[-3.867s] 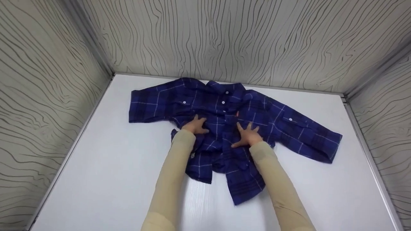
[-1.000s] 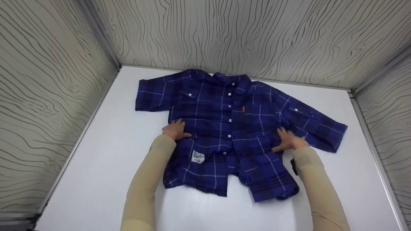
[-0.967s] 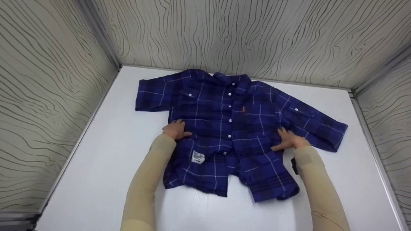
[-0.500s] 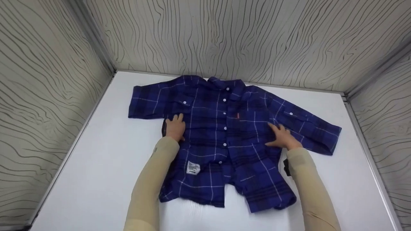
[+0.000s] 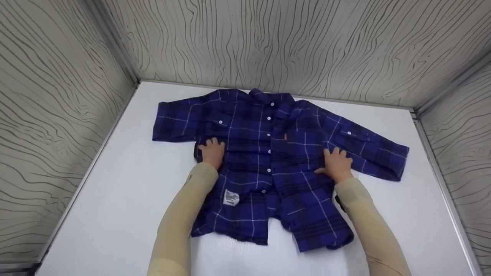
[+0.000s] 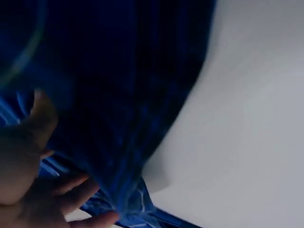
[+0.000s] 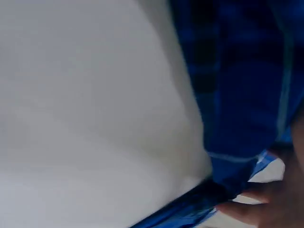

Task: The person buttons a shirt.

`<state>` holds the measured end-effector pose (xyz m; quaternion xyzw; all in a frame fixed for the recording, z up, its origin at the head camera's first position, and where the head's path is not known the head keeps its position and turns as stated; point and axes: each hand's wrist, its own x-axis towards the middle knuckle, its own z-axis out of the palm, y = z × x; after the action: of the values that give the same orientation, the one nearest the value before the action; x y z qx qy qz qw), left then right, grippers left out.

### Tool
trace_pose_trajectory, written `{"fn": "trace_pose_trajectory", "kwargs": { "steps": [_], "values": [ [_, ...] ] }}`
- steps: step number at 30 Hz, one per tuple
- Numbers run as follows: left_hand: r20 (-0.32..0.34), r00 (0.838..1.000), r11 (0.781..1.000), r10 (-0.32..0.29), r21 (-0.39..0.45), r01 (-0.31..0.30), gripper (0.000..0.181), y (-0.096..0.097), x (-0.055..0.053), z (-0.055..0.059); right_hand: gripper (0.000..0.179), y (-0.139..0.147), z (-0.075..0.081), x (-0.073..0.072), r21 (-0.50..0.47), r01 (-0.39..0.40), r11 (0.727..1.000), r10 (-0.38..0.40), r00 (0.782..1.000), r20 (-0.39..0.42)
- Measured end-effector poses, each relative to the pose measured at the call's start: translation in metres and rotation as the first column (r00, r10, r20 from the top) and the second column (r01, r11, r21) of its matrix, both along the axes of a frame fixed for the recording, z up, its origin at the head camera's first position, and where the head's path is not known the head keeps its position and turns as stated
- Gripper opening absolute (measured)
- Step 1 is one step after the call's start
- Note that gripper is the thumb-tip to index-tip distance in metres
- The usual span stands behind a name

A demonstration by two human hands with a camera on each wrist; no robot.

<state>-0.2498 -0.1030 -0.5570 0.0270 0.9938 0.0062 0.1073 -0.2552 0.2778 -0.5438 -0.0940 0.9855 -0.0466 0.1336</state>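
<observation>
A blue plaid button-up shirt lies front side up on the white table, collar toward the back wall and sleeves out to both sides. My left hand rests on its left side below the armpit, fingers spread. On the opposite side my right hand touches the cloth under the other sleeve, thumb pointing inward and fingers apart. A white label shows near the lower left. The bottom hem is uneven and parted at the middle. Both wrist views show spread fingers at the edge of the shirt.
The white table surrounds the shirt and runs forward to the camera. Wood-grain panels rise along the back and both sides. The collar lies close to the back edge.
The hands have moved from mid-chest out to the shirt's sides. Its bunched body is now wider and flatter, showing more buttons and the label. Over the last half second the hands barely shift.
</observation>
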Motion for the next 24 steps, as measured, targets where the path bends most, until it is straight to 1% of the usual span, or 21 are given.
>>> {"fn": "trace_pose_trajectory", "kwargs": {
  "steps": [1,2,3,4,5,6,7,8,9,10,11,12,13,14,15,16,19,21,24],
  "values": [
    [-0.051,0.998,1.0,-0.022,0.015,0.023,0.037,0.0,0.0,-0.003,0.079,-0.002,0.001,0.003,-0.009,-0.044,0.999,0.044,0.998,-0.052],
    [-0.096,0.994,0.998,-0.058,0.028,0.061,0.03,-0.001,0.0,-0.006,0.072,-0.004,0.003,0.007,-0.031,-0.091,0.995,0.088,0.993,-0.072],
    [-0.172,0.978,0.992,-0.115,0.024,0.121,0.024,-0.004,-0.005,-0.021,0.068,-0.006,0.005,0.011,-0.06,-0.128,0.99,0.125,0.99,-0.058],
    [-0.164,0.975,0.988,-0.148,0.025,0.154,0.022,-0.006,-0.008,-0.025,0.068,-0.007,0.007,0.015,-0.089,-0.158,0.983,0.157,0.987,-0.018],
    [-0.133,0.976,0.983,-0.173,0.034,0.179,0.024,-0.007,-0.012,-0.03,0.072,-0.01,0.009,0.019,-0.115,-0.175,0.978,0.18,0.983,0.036],
    [-0.068,0.98,0.981,-0.185,0.048,0.189,0.03,-0.009,-0.016,-0.033,0.079,-0.012,0.009,0.022,-0.135,-0.18,0.974,0.194,0.976,0.097],
    [0.0,0.982,0.98,-0.187,0.071,0.187,0.04,-0.009,-0.018,-0.032,0.087,-0.014,0.009,0.024,-0.147,-0.172,0.974,0.195,0.969,0.153],
    [0.08,0.981,0.981,-0.177,0.095,0.169,0.054,-0.009,-0.019,-0.03,0.095,-0.017,0.009,0.026,-0.143,-0.16,0.977,0.187,0.963,0.195],
    [0.141,0.975,0.982,-0.169,0.114,0.154,0.068,-0.009,-0.02,-0.028,0.101,-0.02,0.007,0.026,-0.121,-0.151,0.981,0.175,0.96,0.22],
    [0.233,0.963,0.986,-0.137,0.129,0.109,0.088,-0.006,-0.015,-0.012,0.106,-0.022,0.006,0.026,-0.099,-0.147,0.984,0.166,0.96,0.225],
    [0.246,0.959,0.985,-0.14,0.135,0.109,0.094,-0.005,-0.01,-0.004,0.109,-0.024,0.004,0.026,-0.08,-0.142,0.987,0.157,0.962,0.224],
    [0.242,0.959,0.984,-0.149,0.137,0.118,0.096,-0.003,-0.005,0.005,0.111,-0.026,0.003,0.025,-0.064,-0.141,0.988,0.152,0.963,0.223],
    [0.229,0.96,0.982,-0.159,0.135,0.131,0.096,-0.003,-0.001,0.009,0.112,-0.028,0.002,0.023,-0.053,-0.143,0.988,0.151,0.963,0.222],
    [0.216,0.96,0.981,-0.176,0.122,0.152,0.094,-0.002,0.002,0.013,0.112,-0.029,0.001,0.022,-0.048,-0.147,0.988,0.154,0.963,0.221],
    [0.181,0.963,0.978,-0.198,0.1,0.182,0.088,-0.003,0.003,0.014,0.11,-0.03,0.0,0.019,-0.045,-0.155,0.987,0.161,0.963,0.214],
    [0.155,0.966,0.977,-0.207,0.079,0.196,0.083,-0.003,0.005,0.016,0.107,-0.031,0.0,0.017,-0.043,-0.166,0.985,0.171,0.964,0.202],
    [0.064,0.973,0.974,-0.224,0.045,0.221,0.062,-0.006,0.003,0.012,0.093,-0.03,-0.001,0.01,-0.036,-0.226,0.973,0.229,0.965,0.126],
    [0.014,0.973,0.973,-0.228,0.044,0.228,0.047,-0.008,0.0,0.008,0.082,-0.028,-0.003,0.006,-0.021,-0.271,0.962,0.272,0.961,0.054],
    [-0.051,0.975,0.974,-0.215,0.065,0.218,0.018,-0.011,-0.003,0.001,0.069,-0.026,-0.01,0.002,-0.005,-0.314,0.949,0.313,0.948,-0.047]
  ]
}}
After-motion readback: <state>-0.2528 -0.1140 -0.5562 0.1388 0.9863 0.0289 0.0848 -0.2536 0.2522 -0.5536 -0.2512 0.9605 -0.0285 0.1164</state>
